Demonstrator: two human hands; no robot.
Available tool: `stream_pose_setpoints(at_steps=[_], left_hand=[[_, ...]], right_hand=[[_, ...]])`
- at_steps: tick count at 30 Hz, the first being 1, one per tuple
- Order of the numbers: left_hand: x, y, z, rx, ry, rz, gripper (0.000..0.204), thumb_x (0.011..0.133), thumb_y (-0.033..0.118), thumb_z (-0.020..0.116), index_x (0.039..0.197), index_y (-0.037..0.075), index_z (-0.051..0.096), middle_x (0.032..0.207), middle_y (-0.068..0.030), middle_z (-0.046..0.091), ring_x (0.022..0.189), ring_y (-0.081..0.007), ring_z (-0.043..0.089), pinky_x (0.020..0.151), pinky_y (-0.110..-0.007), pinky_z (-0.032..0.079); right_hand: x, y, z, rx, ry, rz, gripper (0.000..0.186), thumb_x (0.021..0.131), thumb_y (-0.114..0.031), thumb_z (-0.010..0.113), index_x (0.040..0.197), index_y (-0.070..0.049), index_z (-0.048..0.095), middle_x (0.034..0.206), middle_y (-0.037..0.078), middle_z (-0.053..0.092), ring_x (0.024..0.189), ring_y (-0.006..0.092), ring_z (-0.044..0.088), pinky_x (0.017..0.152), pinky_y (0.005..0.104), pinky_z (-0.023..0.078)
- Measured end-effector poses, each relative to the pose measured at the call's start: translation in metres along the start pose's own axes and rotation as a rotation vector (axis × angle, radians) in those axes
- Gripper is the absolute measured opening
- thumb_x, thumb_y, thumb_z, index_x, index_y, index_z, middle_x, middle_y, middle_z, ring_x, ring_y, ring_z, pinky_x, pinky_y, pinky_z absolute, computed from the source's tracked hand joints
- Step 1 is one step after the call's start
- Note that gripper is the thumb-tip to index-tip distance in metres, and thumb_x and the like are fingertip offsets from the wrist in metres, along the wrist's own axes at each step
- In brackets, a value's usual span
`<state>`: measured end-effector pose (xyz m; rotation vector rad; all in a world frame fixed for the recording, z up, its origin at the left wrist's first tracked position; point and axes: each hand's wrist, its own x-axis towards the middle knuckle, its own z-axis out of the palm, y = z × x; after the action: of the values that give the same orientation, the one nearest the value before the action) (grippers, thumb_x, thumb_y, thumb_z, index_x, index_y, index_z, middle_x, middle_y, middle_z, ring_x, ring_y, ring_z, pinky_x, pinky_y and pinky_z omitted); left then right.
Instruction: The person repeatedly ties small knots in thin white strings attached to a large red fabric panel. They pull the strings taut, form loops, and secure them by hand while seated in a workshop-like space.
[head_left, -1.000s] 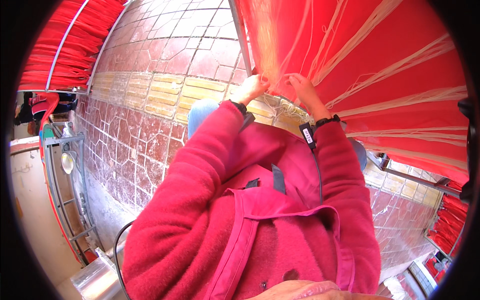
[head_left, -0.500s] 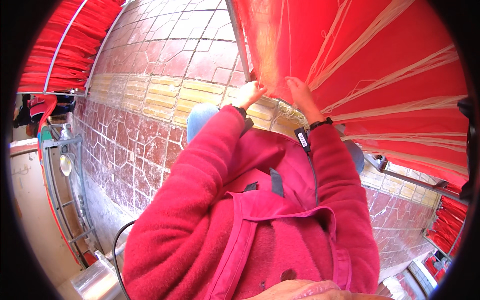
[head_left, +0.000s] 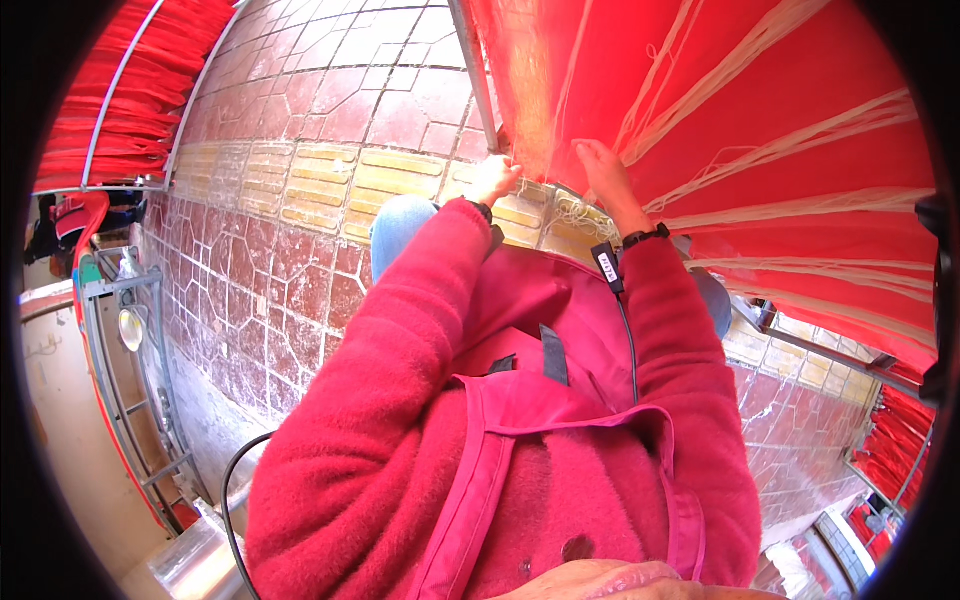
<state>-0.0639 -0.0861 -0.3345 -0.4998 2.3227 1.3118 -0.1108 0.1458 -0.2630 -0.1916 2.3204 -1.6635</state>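
My left hand (head_left: 496, 178) is pinched at the lower left edge of a large red fabric sheet (head_left: 800, 160) streaked with pale thread bundles (head_left: 725, 75); what lies between the fingertips is too small to make out. Just to the right, my right hand (head_left: 608, 180) has its fingers curled together against the fabric among fine strands, their grip hard to see. A metal bar (head_left: 472, 75) runs along the sheet's left edge. Loose pale threads (head_left: 578, 215) hang below the hands, over yellow tiles. A black device with a cable (head_left: 607, 268) lies beside my right wrist.
Racks of gathered red fabric stand at upper left (head_left: 135, 95) and far right (head_left: 897, 435). A grey metal frame (head_left: 152, 300) is on the left. Red and yellow tiled floor (head_left: 270, 300) surrounds my knee (head_left: 395, 235). A lower bar (head_left: 820, 345) passes under the sheet.
My left hand has moved slightly left from a second ago. My right hand's fingertips have risen a little over the last half second.
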Motion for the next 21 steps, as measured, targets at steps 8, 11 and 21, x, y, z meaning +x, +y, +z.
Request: stream_pose_setpoints(at_steps=[8,11,21], left_hand=[[-0.01,0.01,0.001,-0.025,-0.06,-0.04,0.033,0.091,0.034,0.062,0.108,0.006,0.067,0.087,-0.0044,0.068,0.076,-0.0148,0.068,0.062,-0.029,0.054],[-0.002,0.008,0.008,0.104,-0.128,-0.047,0.034,0.09,0.038,0.063,0.105,0.008,0.068,0.087,-0.0025,0.069,0.075,-0.0141,0.067,0.06,-0.029,0.053],[0.009,-0.007,0.037,0.143,-0.271,0.031,0.03,0.079,0.039,0.073,0.093,0.012,0.074,0.071,-0.0042,0.068,0.063,-0.0139,0.066,0.054,-0.028,0.053]], right_hand=[[-0.008,-0.019,0.002,0.163,-0.149,0.024,0.031,0.096,-0.021,0.056,0.121,-0.002,0.061,0.11,0.007,0.066,0.102,0.0134,0.059,0.09,0.0278,0.046],[-0.011,-0.024,0.007,0.227,-0.253,0.002,0.032,0.096,-0.021,0.058,0.122,-0.003,0.061,0.108,0.007,0.066,0.097,0.0124,0.06,0.083,0.0261,0.048],[-0.013,-0.014,0.02,0.081,-0.423,0.035,0.039,0.092,-0.027,0.06,0.12,-0.001,0.061,0.102,0.008,0.067,0.091,0.0145,0.062,0.078,0.0284,0.048]])
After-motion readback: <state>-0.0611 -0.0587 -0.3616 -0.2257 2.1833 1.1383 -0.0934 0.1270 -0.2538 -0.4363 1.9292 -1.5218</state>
